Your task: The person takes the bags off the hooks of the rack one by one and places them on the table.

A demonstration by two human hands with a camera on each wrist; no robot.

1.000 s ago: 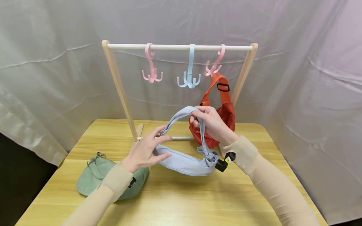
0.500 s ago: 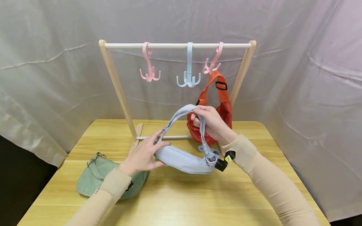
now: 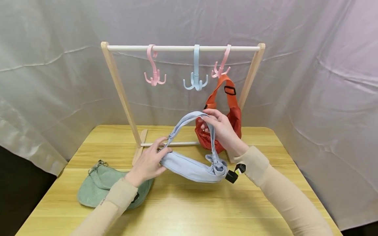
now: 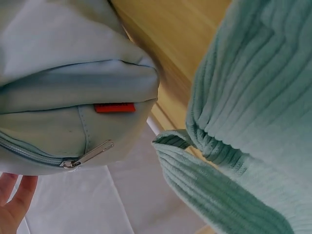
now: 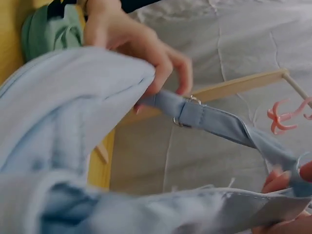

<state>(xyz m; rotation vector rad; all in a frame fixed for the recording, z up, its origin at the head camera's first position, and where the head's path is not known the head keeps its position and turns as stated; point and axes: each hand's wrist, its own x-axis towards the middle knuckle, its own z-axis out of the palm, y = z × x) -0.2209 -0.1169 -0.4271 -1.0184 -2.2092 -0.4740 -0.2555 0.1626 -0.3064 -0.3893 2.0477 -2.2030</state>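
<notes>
Backing wood-grained table [image 3: 189, 209], grey curtain [image 3: 177, 21], perhaps satin

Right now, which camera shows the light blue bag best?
Head view: nearly all of the light blue bag shows, strap and knot included, though the left hand covers part. Left wrist view: one end close up, with zipper pull and red tag. Right wrist view: cut off and partly blurred.

We note a pale blue bag [image 4: 63, 44] at left, red tag [image 4: 114, 107] at its seam, metal zipper pull [image 4: 92, 154], a hand [image 4: 13, 208] partly hidden behind its lower edge, green ribbed bag [image 4: 263, 102] right, wooden surface [image 4: 175, 24] between.
</notes>
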